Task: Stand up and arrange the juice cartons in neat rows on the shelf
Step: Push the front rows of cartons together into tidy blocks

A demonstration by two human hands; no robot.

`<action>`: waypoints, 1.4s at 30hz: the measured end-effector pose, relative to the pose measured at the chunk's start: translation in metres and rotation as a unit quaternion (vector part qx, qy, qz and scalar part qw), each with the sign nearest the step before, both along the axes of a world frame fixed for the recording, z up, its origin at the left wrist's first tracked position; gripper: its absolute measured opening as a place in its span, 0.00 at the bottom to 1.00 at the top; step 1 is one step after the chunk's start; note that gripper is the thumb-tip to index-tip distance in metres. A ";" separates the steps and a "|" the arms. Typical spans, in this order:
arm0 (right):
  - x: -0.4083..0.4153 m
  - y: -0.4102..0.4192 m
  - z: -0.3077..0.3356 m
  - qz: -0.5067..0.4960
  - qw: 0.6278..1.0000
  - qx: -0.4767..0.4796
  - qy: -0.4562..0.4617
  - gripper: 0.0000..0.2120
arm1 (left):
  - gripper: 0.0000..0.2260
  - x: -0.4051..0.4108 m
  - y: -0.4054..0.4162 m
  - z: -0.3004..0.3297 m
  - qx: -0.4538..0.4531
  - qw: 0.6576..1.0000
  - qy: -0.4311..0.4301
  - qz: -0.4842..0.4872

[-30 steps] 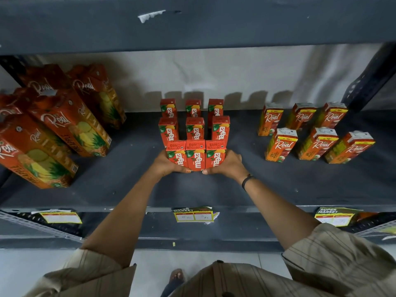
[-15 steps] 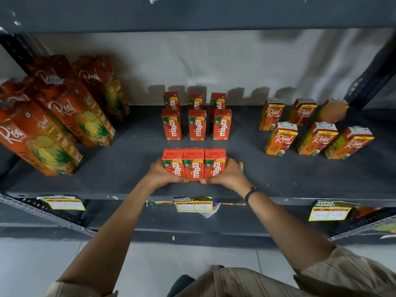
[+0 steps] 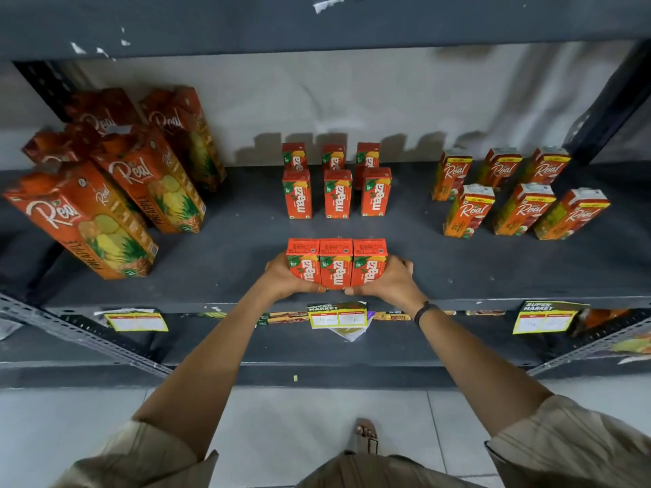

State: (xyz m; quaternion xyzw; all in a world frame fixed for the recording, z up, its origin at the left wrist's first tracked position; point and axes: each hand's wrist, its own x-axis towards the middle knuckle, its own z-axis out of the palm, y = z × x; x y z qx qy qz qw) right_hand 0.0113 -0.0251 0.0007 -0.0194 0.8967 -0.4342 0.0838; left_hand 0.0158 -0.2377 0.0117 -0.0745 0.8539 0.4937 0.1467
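Observation:
Three small red Maaza cartons [image 3: 336, 257] stand pressed side by side near the front edge of the dark grey shelf [image 3: 229, 262]. My left hand [image 3: 283, 278] clasps the left end of this trio and my right hand [image 3: 389, 278] clasps the right end, squeezing them together. Behind them, two rows of three upright Maaza cartons [image 3: 337, 193] stand toward the back wall. A gap of bare shelf separates the held trio from those rows.
Several tall Real pineapple cartons [image 3: 137, 177] stand at the left. Two rows of mid-size Real cartons [image 3: 521, 199] stand at the right. Yellow price tags [image 3: 336, 317] hang on the shelf's front edge. Another shelf board [image 3: 317, 26] runs overhead; a dark upright post [image 3: 613, 100] stands at the right.
Both hands have drawn the trio of cartons back from the rear rows toward the front edge of the shelf. The gap behind the trio has widened.

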 end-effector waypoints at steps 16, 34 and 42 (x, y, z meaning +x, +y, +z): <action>0.054 0.059 -0.013 -0.031 0.988 0.016 0.151 0.23 | 0.11 0.089 0.008 -0.038 -0.074 0.929 0.275 0.235; 0.038 0.224 -0.004 -0.369 0.873 -0.280 0.154 0.23 | 0.17 0.044 0.229 -0.009 0.038 0.942 0.334 -0.002; -0.017 0.318 -0.002 -0.279 0.920 -0.261 0.081 0.38 | 0.35 -0.057 0.272 -0.002 0.166 0.965 0.173 0.105</action>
